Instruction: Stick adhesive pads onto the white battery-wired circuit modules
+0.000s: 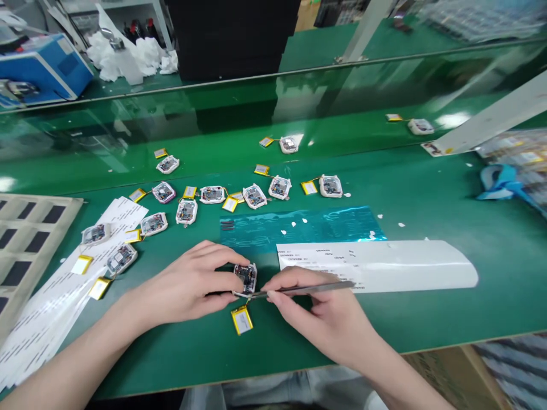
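Note:
My left hand (200, 282) grips a small white watch case (245, 277) with its circuit board facing up. Thumb and fingers press on its left side. A yellow-edged battery (242, 320) hangs from the case by a short wire and lies on the green table just below. In my right hand (314, 302) is a pair of grey metal tweezers (316, 287), held between thumb and fingers. The tweezer tips touch or nearly touch the lower edge of the case; what they pinch, if anything, is too small to tell.
Several similar cases with batteries (255, 196) lie in a loose row behind my hands. A blue film strip (299, 225) and a white label sheet (410, 266) lie ahead and right. Label strips (55, 313) and a foam tray (38, 222) are left. A post (491, 114) stands at right.

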`<state>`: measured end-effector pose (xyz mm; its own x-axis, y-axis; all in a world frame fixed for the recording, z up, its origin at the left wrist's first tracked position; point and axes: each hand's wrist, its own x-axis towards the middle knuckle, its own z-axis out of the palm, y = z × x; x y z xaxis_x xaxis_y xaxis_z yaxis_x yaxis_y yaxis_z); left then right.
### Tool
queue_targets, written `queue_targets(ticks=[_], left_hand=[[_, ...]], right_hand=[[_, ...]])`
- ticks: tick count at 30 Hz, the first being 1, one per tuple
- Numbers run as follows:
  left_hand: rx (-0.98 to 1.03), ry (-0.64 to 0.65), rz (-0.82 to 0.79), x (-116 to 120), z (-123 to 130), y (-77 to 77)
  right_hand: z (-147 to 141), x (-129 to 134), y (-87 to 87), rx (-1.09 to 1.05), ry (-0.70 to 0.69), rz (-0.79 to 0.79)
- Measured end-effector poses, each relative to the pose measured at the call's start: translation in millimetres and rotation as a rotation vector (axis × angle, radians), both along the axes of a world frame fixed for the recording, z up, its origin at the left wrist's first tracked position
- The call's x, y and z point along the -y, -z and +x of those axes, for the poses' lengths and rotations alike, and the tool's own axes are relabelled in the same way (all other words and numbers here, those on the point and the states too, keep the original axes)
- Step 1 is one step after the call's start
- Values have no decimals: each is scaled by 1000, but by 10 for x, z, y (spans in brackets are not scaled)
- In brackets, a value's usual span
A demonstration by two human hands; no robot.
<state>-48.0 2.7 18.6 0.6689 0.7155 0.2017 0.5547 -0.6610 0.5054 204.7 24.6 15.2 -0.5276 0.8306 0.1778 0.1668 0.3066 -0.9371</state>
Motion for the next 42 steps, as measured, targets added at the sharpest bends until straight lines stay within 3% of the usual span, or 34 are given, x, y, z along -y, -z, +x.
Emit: queue_targets(ticks=[3,8,11,15,19,42], left_hand=[[-8,14,1,-4,-11,-4],[10,-2,0,8,44,-13],[48,-72,35,67,157,28],[84,-176,49,167,294,118],[110,-195,32,196,326,163],[115,-200,-5,180,324,148]], right_hand=[[10,29,8,34,-4,93],[14,172,30,69,158,169],[29,294,45,68,233,292],[65,419,62,151,237,479],[69,463,91,215,227,579],[120,493,213,238,213,614]])
